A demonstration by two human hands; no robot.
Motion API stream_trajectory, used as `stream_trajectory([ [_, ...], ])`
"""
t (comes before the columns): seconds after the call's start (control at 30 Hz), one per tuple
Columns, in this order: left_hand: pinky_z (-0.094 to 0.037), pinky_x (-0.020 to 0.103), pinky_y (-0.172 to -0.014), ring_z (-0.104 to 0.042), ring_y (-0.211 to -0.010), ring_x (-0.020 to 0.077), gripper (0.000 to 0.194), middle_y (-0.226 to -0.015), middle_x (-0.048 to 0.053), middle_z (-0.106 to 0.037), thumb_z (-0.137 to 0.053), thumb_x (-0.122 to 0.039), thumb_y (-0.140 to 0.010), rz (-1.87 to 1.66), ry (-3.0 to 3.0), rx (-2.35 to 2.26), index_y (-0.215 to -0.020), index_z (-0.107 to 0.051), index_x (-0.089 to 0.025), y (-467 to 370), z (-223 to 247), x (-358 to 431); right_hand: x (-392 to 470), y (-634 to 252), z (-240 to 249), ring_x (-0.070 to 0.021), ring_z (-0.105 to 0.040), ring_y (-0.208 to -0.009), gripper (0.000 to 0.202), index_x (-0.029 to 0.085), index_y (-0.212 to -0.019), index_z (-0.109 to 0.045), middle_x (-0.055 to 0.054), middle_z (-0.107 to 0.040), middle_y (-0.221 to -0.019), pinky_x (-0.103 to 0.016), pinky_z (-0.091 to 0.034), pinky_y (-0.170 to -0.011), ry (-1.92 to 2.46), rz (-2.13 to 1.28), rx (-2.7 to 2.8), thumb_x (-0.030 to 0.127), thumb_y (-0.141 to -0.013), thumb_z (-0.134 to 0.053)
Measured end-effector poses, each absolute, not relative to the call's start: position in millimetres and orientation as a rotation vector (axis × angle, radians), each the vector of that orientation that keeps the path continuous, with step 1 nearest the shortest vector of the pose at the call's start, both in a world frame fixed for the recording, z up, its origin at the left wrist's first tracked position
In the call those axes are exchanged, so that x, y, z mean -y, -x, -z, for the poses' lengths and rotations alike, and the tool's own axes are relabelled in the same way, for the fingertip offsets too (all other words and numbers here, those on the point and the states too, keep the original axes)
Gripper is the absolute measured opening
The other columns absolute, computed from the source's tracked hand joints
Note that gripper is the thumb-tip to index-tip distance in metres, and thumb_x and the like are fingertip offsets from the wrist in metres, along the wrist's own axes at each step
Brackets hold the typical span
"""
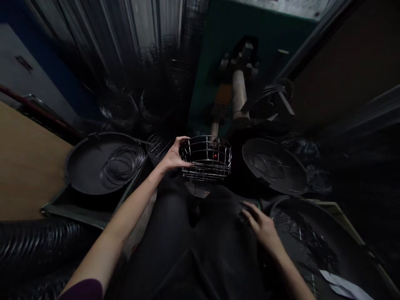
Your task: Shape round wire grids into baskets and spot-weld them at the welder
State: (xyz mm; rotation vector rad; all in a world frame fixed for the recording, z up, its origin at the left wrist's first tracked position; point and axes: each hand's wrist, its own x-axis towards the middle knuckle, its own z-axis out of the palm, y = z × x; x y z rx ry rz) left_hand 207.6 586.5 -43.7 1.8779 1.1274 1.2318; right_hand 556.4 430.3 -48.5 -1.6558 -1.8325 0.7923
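Note:
A shiny wire basket (206,160) stands in front of my knees, below the welding machine's arms. My left hand (175,156) grips its left side, with the thumb at the near, lower part and the fingers over the top rim. By my right thigh, apart from the basket, my right hand (261,223) has its fingers loosely bent and spaced apart, and I see nothing held in them. A lower machine arm (214,129) ends at the basket's far side, where a small red glow shows. Above it, a thick cylindrical arm (240,93) sticks out.
At left, a round dark pan (87,166) holds coiled wire rings (123,164). To the right are another pan (275,162) with thin wire pieces and a larger pan (312,237) with dark wire parts and a white strip. Behind stands the green machine body (265,25).

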Motion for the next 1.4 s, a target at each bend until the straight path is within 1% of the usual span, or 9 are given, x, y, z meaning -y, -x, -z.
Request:
stream_trajectory([
  [0.1,-0.039,0.041,-0.105,-0.048,-0.121,0.0262,0.078,-0.126,0.009,-0.048,-0.081,-0.033,-0.054,-1.103,-2.157,-1.185,-0.121,-0.043,-0.023,-210.4,20.4,-560.8,-461.2,-517.8,-3.2,-0.0231,-0.064,-0.096,0.043,0.021,-0.120,-0.059,-0.008,-0.066,-0.109,-0.035,-0.053,-0.084,1.487,-0.974,1.770,0.046,-0.085,-0.057],
  [0.2,-0.039,0.044,-0.104,-0.044,-0.122,0.0292,0.070,-0.129,0.011,-0.045,-0.080,-0.031,-0.055,-0.918,-2.352,-1.175,-0.118,-0.050,-0.023,-225.2,6.6,-547.3,-496.7,-481.4,-37.6,-0.0209,-0.065,-0.088,0.031,0.016,-0.102,-0.069,-0.006,-0.069,-0.093,-0.031,-0.052,-0.080,1.375,-1.267,1.898,0.040,-0.083,-0.062],
  [0.27,-0.040,0.046,-0.103,-0.042,-0.122,0.0308,0.065,-0.132,0.012,-0.042,-0.078,-0.031,-0.058,-0.833,-2.402,-1.181,-0.117,-0.053,-0.023,-235.9,3.9,-543.9,-514.8,-466.1,-43.2,-0.0202,-0.066,-0.085,0.021,0.016,-0.093,-0.072,-0.004,-0.070,-0.087,-0.029,-0.052,-0.076,1.418,-1.290,2.005,0.033,-0.083,-0.063],
  [0.33,-0.040,0.048,-0.103,-0.041,-0.122,0.0318,0.062,-0.133,0.012,-0.041,-0.078,-0.032,-0.059,-0.797,-2.414,-1.201,-0.115,-0.055,-0.024,-243.2,4.4,-543.4,-523.5,-458.2,-39.5,-0.0200,-0.066,-0.085,0.016,0.018,-0.092,-0.073,-0.004,-0.071,-0.088,-0.028,-0.051,-0.076,1.493,-1.030,2.156,0.026,-0.085,-0.062],
  [0.43,-0.039,0.049,-0.103,-0.042,-0.122,0.0319,0.061,-0.132,0.012,-0.041,-0.078,-0.032,-0.058,-0.819,-2.412,-1.209,-0.114,-0.056,-0.023,-247.3,7.3,-545.4,-520.0,-455.9,-29.5,-0.0225,-0.067,-0.090,0.024,0.017,-0.111,-0.068,-0.008,-0.070,-0.104,-0.030,-0.052,-0.076,1.501,-0.421,2.461,0.024,-0.090,-0.058],
  [0.57,-0.039,0.049,-0.104,-0.043,-0.122,0.0313,0.061,-0.131,0.011,-0.042,-0.079,-0.030,-0.057,-0.862,-2.379,-1.221,-0.114,-0.057,-0.022,-249.8,8.8,-551.1,-511.9,-461.5,-23.7,-0.0215,-0.068,-0.085,0.038,0.018,-0.128,-0.058,-0.009,-0.065,-0.118,-0.027,-0.051,-0.060,1.414,-0.024,2.757,0.018,-0.090,-0.056],
  [0.73,-0.041,0.049,-0.102,-0.042,-0.122,0.0315,0.061,-0.131,0.010,-0.041,-0.080,-0.031,-0.056,-0.864,-2.333,-1.217,-0.113,-0.057,-0.024,-258.2,5.2,-563.3,-525.4,-470.2,-25.0,-0.0166,-0.068,-0.078,0.028,0.021,-0.119,-0.063,-0.005,-0.069,-0.110,-0.023,-0.042,-0.053,1.332,0.153,2.785,0.022,-0.094,-0.049],
  [0.97,-0.042,0.047,-0.101,-0.044,-0.119,0.0315,0.062,-0.129,0.012,-0.043,-0.080,-0.033,-0.056,-0.834,-2.378,-1.235,-0.113,-0.058,-0.021,-261.6,-1.7,-580.5,-540.9,-472.2,-31.8,-0.0157,-0.066,-0.073,0.028,0.024,-0.120,-0.061,-0.002,-0.069,-0.109,-0.024,-0.036,-0.049,1.350,0.197,2.811,0.024,-0.095,-0.048],
  [1.4,-0.042,0.044,-0.100,-0.047,-0.115,0.0304,0.061,-0.119,0.011,-0.048,-0.080,-0.033,-0.053,-0.782,-2.355,-1.136,-0.109,-0.059,-0.019,-259.3,-9.4,-610.0,-558.8,-468.3,-41.5,-0.0186,-0.068,-0.080,0.027,0.025,-0.118,-0.064,-0.003,-0.071,-0.103,-0.023,-0.040,-0.054,1.446,0.156,2.736,0.027,-0.094,-0.053],
])
